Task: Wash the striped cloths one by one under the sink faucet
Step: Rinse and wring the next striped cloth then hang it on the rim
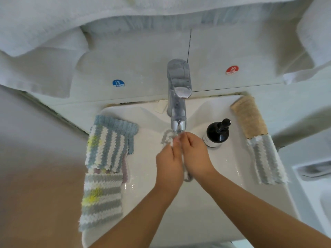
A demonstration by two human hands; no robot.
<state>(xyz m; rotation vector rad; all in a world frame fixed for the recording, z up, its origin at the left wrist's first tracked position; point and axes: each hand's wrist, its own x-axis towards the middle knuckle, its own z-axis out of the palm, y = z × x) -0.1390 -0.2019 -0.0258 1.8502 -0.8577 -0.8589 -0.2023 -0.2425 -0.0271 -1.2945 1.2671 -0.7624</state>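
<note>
Striped cloth (168, 137) is bunched between both hands right under the faucet (178, 111) spout, left hand (168, 163) and right hand (196, 156) fingers clenched on it. Risks: vigorous scrubbing could splash the stacked cloths (109, 145) on the sink (232, 163) rim, or an elbow could knock the soap bottle (217, 133).

On the wall behind the sink, two round stickers can be read. The blue sticker (118, 83), to the left of the faucet (178, 97), carries a white Chinese character and below it the word "COLD". The red sticker (232, 70), to the right of the faucet, carries a Chinese character and the word "HOT". The black soap bottle (216, 134) has a pale label, but its print is too small to read.
</note>
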